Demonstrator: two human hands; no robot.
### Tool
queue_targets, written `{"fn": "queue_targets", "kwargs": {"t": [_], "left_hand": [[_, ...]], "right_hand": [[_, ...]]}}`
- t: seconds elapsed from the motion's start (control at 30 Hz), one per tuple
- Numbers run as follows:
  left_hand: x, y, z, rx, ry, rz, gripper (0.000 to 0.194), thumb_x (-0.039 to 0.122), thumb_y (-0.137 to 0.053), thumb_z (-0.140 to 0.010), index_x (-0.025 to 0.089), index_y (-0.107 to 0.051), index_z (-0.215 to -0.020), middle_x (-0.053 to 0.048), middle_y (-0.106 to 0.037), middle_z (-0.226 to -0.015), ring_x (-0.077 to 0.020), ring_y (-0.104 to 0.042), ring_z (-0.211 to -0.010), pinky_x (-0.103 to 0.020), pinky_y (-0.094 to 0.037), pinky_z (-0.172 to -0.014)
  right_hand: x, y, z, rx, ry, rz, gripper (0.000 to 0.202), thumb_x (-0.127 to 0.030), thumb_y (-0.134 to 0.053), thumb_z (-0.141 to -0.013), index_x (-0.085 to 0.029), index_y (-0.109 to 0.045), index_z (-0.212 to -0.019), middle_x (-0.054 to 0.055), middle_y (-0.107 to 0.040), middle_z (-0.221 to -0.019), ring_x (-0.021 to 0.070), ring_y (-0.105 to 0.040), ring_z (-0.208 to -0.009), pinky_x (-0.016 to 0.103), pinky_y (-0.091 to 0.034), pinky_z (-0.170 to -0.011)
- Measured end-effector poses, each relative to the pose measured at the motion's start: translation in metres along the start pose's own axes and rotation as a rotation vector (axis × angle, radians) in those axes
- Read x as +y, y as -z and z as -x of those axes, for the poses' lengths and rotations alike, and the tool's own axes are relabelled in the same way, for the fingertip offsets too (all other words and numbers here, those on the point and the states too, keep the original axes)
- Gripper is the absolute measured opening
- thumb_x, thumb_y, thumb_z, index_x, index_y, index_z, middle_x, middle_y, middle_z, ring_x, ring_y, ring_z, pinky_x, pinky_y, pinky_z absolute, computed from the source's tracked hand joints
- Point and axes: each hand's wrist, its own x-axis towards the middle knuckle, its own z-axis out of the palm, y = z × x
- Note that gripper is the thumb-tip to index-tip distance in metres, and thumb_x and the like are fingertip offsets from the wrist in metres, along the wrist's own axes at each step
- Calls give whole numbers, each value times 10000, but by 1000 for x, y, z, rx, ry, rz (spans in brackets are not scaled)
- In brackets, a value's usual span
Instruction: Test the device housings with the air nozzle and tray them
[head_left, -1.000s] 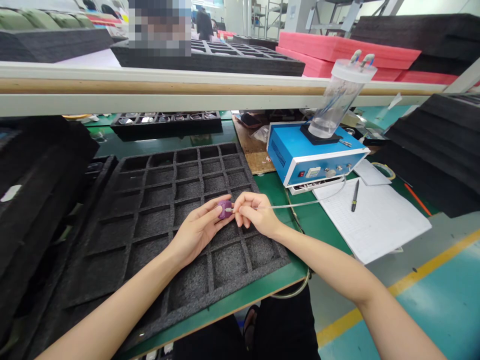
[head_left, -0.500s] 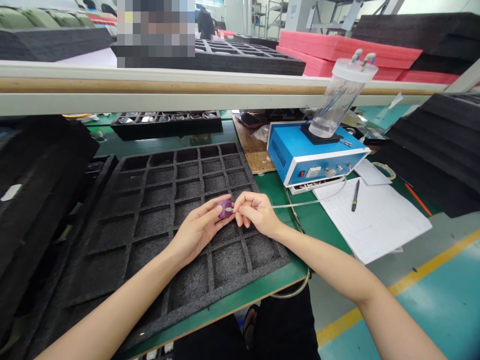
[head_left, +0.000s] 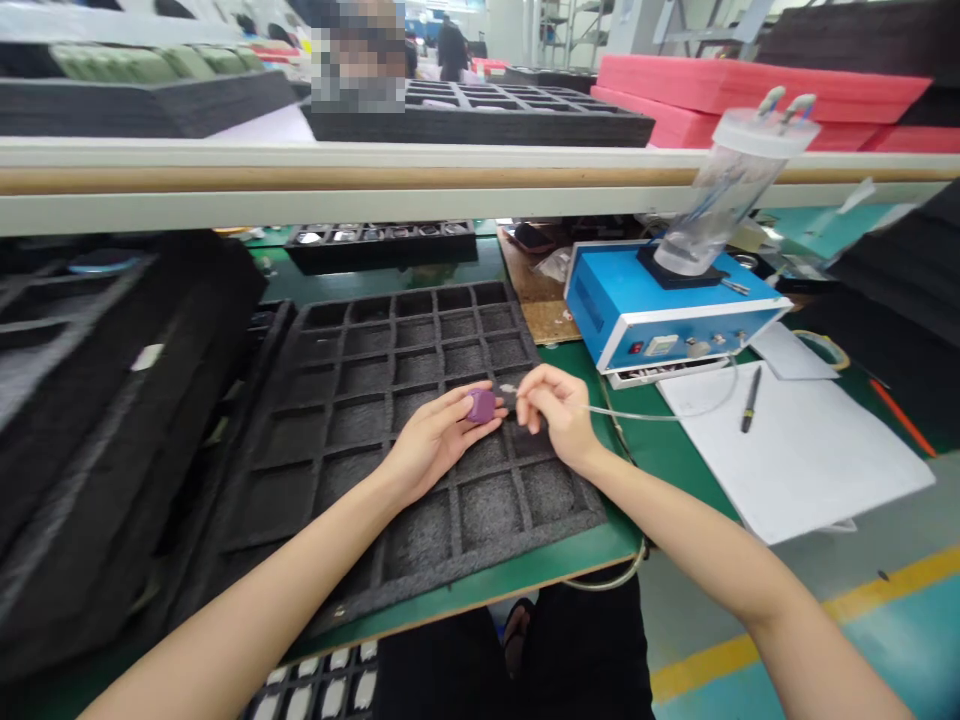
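Note:
A small purple case (head_left: 481,406) is held between the thumb and fingers of my left hand (head_left: 435,435), above the black foam tray (head_left: 480,552) with square compartments. Just to its right, my right hand (head_left: 559,412) pinches the end of a clear thin tube (head_left: 637,414), whose pale tip points left toward the case. A gap now shows between the tip and the case. The tube runs right to a blue machine (head_left: 675,315) carrying a clear cylinder (head_left: 701,215).
Stacked black foam trays (head_left: 90,420) rise at the left. Papers (head_left: 802,460) with a black pen (head_left: 751,400) lie at the right. A white shelf edge (head_left: 450,208) crosses above the bench. Beyond it are pink foam blocks (head_left: 750,90) and a person, partly pixelated.
My right hand and the tube tip have moved off the purple case, which has turned in my left hand. The whole view has shifted, so the bench appears further right.

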Motion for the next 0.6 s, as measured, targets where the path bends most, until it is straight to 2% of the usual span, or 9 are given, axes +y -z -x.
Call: {"fn": "queue_targets", "kwargs": {"t": [0.07,0.2,0.3,0.4,0.53,0.6], "left_hand": [[1,2,-1,12,49,23,286,222,-526,-830,77,-638,-1050,-149,-696,-969,-220,-651,-925,-342,-458,-925],[4,3,-3,71,146,24,374,314,-400,-889,46,-647,-974,-194,-699,-870,-178,-654,-676,-267,-512,-660],[15,-5,-1,111,105,5,354,328,-429,-883,61,-661,-905,-167,-693,-839,-139,-616,-604,-231,-495,-585],[42,-23,9,115,-7,-80,189,215,-580,-792,87,-669,-898,-89,-671,-773,-113,-597,-612,-199,-476,-580],[95,-53,32,54,-41,-380,253,214,-657,-738,108,-654,-968,-38,-634,-642,-103,-557,-566,-207,-442,-566],[125,-68,36,48,-114,-575,282,226,-687,-704,127,-640,-964,-15,-619,-610,-104,-536,-531,-217,-414,-525]], "right_hand": [[2,2,-1,58,12,1,65,-189,-503,-694,-161,-541,-650,-45,-549,-454,57,-403,-335,186,-297,-366],[6,4,-2,82,-11,-4,62,-186,-503,-703,-165,-536,-654,-39,-551,-461,64,-399,-335,196,-289,-367],[7,3,-2,83,-50,-13,63,-191,-502,-700,-164,-527,-648,-36,-546,-453,68,-394,-332,198,-280,-366],[7,1,-3,75,-94,-21,70,-205,-500,-698,-165,-521,-644,-35,-538,-445,71,-387,-328,198,-270,-364],[9,-2,-5,58,-134,-55,78,-217,-493,-696,-168,-515,-639,-36,-527,-434,68,-365,-322,196,-250,-368],[9,-3,-5,37,-156,-74,80,-225,-497,-689,-170,-513,-633,-33,-527,-432,67,-353,-319,196,-239,-368]]}}
